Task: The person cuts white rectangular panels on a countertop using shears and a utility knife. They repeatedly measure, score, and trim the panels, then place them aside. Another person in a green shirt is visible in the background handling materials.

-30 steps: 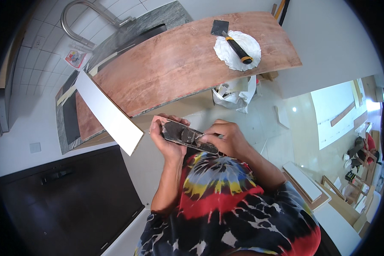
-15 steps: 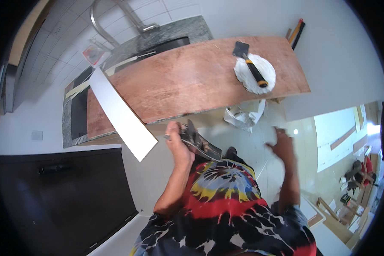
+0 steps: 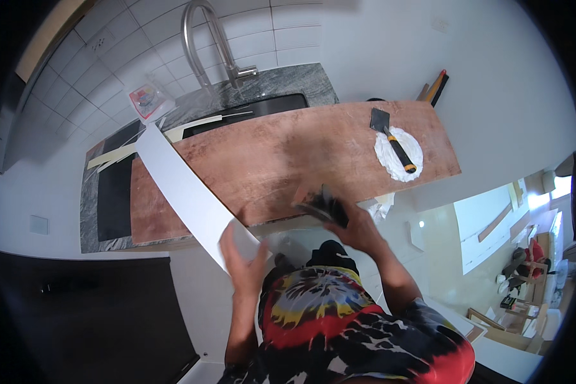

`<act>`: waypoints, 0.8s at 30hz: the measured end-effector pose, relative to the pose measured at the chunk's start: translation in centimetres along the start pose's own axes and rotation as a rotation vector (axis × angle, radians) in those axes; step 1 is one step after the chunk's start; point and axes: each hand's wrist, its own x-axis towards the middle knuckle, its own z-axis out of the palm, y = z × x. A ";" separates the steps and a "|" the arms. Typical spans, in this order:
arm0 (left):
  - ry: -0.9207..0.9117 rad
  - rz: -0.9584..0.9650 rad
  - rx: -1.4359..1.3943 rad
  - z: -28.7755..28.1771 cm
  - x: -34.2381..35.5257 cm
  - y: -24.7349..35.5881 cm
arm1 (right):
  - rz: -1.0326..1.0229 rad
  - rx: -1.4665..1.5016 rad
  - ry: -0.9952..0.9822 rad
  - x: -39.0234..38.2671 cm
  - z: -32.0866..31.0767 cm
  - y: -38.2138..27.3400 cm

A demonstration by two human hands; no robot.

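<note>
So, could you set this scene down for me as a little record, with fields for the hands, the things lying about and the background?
Left hand: the hand is at the near end of a white panel; blurred, grip unclear
Right hand: this hand holds a dark hand tool near the board's near edge
Work surface: reddish-brown board
Lying on board: scraper across a round white patch
Behind board: metal faucet, black sink
Far right: a person in red
</note>
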 end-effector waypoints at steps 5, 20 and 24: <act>0.208 -0.275 0.225 -2.5 -4.8 -9.3 | 0.022 -0.142 0.102 11.3 -4.6 0.5; 0.705 -0.903 -0.595 2.1 -5.3 -9.2 | -0.147 -0.437 0.101 49.6 -2.7 15.8; 0.608 -0.981 -0.570 1.2 -4.4 -7.1 | -0.105 -0.443 0.080 49.9 -2.3 16.2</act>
